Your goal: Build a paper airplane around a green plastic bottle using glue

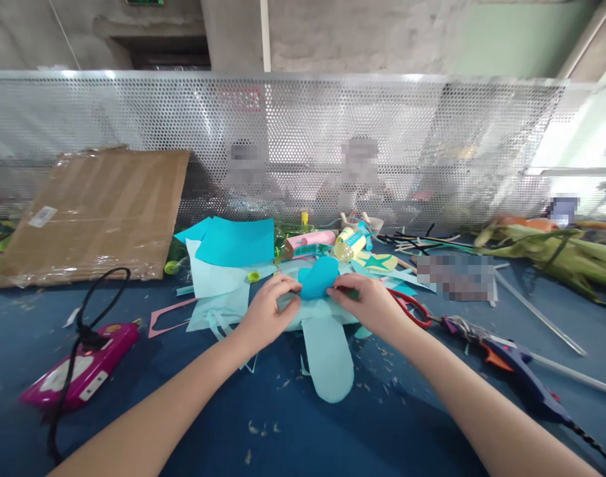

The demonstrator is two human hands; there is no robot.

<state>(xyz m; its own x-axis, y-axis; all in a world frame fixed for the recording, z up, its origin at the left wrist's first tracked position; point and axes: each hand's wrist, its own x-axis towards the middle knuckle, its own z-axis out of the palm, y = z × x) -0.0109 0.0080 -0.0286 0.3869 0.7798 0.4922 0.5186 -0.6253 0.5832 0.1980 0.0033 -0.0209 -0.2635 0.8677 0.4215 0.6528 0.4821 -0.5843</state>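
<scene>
In the middle of the head view, a bright blue rounded cut-out [320, 277], of paper or thin foam, stands slightly curved. My left hand [271, 308] pinches its left edge between thumb and fingers. At its lower right edge, the fingertips of my right hand [366, 301] are closed on it. Below it, a light blue strip with a rounded end [330, 361] points toward me on the table. More light blue sheets [220, 308] lie under and beside my left hand. Red-handled scissors [416, 308] rest next to my right wrist, partly hidden by it.
A glue gun [516, 371] lies at right, a magenta power strip [87, 368] at left. Behind are blue sheets [240, 242], a pink bottle [310, 244] and a yellow one [350, 244]. Wrapped cardboard [104, 212] leans on the perforated metal screen [303, 119]; people show faintly through it.
</scene>
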